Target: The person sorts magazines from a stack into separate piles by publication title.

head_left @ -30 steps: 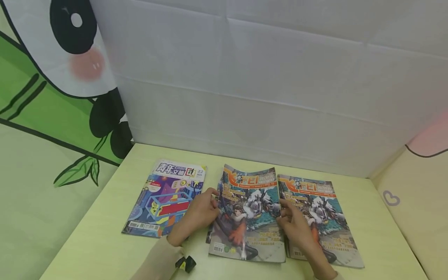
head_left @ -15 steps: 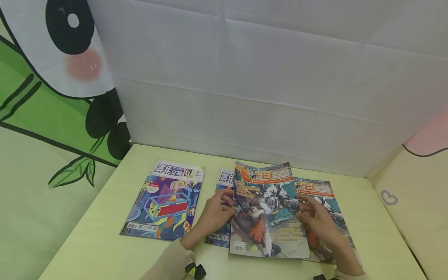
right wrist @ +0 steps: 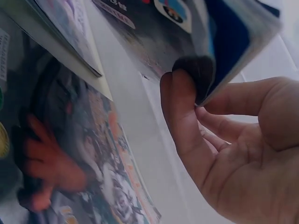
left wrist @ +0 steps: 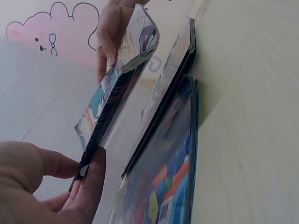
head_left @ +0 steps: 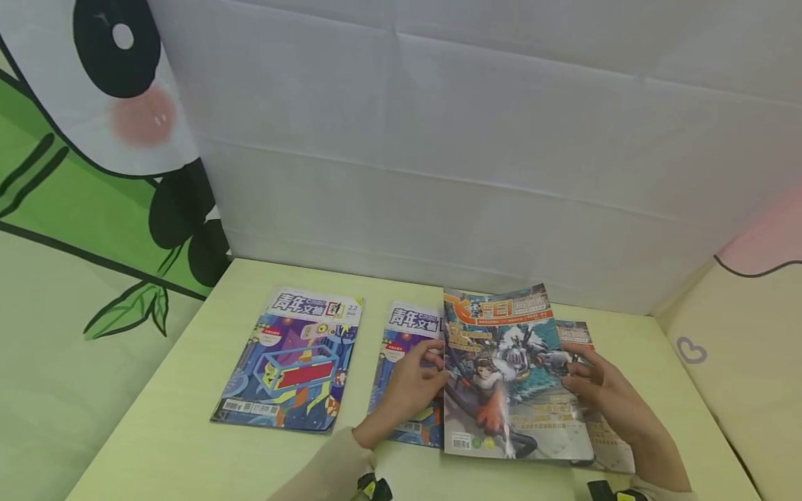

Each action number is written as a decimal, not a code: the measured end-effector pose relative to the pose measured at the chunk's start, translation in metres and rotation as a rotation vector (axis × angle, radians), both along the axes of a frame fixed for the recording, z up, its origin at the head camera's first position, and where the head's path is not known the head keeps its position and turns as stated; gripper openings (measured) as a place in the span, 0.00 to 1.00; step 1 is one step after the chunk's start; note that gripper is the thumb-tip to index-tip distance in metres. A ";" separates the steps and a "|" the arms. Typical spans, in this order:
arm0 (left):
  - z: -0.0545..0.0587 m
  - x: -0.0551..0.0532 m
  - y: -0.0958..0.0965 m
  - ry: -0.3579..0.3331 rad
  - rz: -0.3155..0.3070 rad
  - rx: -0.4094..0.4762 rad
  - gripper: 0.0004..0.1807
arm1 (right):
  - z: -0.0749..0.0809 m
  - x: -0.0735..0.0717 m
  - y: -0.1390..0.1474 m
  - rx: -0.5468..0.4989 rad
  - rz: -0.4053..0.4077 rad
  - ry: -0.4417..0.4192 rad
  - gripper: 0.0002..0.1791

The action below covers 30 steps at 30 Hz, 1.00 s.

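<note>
A glossy comic-style magazine (head_left: 514, 390) with an orange "FEI" title is held up between both hands. My left hand (head_left: 404, 393) pinches its left edge, thumb on one side and fingers on the other, as the left wrist view also shows. At its right edge, my right hand (head_left: 617, 400) grips it between thumb and fingers. In the left wrist view the raised magazine (left wrist: 105, 100) is tilted, with a gap under it. Partly covered beneath it lies a matching magazine (head_left: 610, 445). A purple-and-blue magazine (head_left: 407, 348) lies under my left hand, its right side hidden.
Another purple-and-blue magazine (head_left: 301, 369) lies flat at the left of the pale yellow table (head_left: 182, 431). Behind the table rises a white cloth backdrop (head_left: 438, 139). Cartoon-printed panels (head_left: 113, 209) stand along the left and right sides.
Both hands have carried the held magazine to the right and raised it. The middle purple-and-blue magazine, earlier almost wholly covered, now shows; the matching magazine at right is more covered.
</note>
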<state>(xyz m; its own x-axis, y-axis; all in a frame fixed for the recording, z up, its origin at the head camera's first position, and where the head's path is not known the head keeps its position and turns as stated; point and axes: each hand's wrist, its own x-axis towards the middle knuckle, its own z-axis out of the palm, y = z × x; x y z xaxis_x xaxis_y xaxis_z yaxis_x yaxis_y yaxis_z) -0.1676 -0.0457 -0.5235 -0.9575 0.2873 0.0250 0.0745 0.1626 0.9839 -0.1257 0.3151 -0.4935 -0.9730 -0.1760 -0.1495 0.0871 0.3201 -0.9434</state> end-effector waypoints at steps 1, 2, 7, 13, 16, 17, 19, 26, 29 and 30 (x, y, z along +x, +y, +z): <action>-0.001 0.001 0.003 -0.002 -0.002 0.012 0.29 | 0.001 0.001 0.003 0.002 0.000 0.001 0.37; -0.001 0.001 0.006 -0.002 -0.005 0.018 0.29 | 0.002 0.002 0.006 0.002 -0.002 -0.001 0.37; -0.003 0.002 0.020 -0.008 -0.010 0.051 0.29 | 0.006 0.006 0.017 0.044 -0.012 0.013 0.38; 0.000 0.002 0.033 -0.062 -0.030 0.059 0.31 | 0.008 0.009 0.028 0.047 -0.026 0.043 0.34; 0.003 0.000 0.038 -0.069 -0.075 0.047 0.33 | 0.006 0.010 0.036 0.042 -0.030 0.063 0.32; 0.004 -0.001 0.039 -0.072 -0.090 0.041 0.33 | 0.005 0.010 0.038 0.042 -0.030 0.061 0.31; 0.005 -0.002 0.041 -0.076 -0.126 0.049 0.33 | 0.001 0.010 0.043 0.053 -0.037 0.047 0.31; 0.004 -0.006 0.050 -0.140 -0.268 0.166 0.37 | -0.012 0.010 0.062 0.075 -0.103 -0.034 0.32; 0.002 -0.007 0.054 -0.198 -0.330 0.230 0.38 | -0.019 0.009 0.069 0.032 -0.123 -0.040 0.31; 0.001 -0.007 0.055 -0.211 -0.346 0.235 0.38 | -0.022 0.010 0.071 0.024 -0.125 -0.039 0.31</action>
<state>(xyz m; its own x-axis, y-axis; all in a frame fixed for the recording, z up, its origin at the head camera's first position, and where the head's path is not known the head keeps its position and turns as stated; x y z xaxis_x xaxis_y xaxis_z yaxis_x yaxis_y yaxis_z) -0.1745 0.0093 -0.5221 -0.7974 0.6007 -0.0575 -0.1211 -0.0660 0.9904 -0.1162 0.3865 -0.5152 -0.9804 -0.0500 -0.1908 0.1644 0.3273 -0.9305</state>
